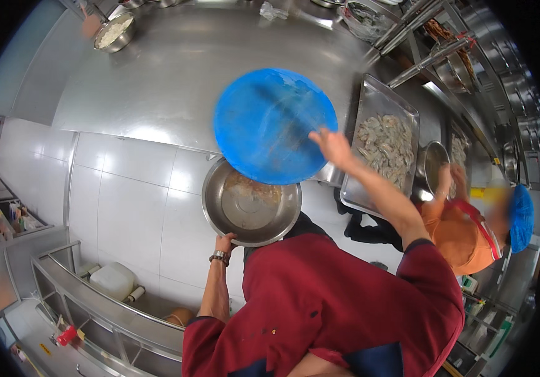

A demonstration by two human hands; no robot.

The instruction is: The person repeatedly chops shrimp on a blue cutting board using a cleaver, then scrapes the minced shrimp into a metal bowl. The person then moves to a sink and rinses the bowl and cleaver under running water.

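Note:
My left hand (225,242) grips the near rim of a wide stainless-steel basin (246,212), held at the counter's front edge. Wet, pale-brown residue (251,188) lies on the basin's far inner side. A round blue cutting board (251,127) overhangs the counter and hides part of that far rim. My right hand (336,147) is over the board's right side, fingers curled around a tool blurred by motion. A dark streak stretches from this hand across the board; its exact kind is unclear.
A steel tray of raw shrimp (387,146) stands right of the board. Farther right, a co-worker in orange (458,240) reaches beside a steel bowl (434,165). A bowl of white food (115,34) sits far left on the steel counter (157,89). A metal-railed shelf (110,287) is behind left.

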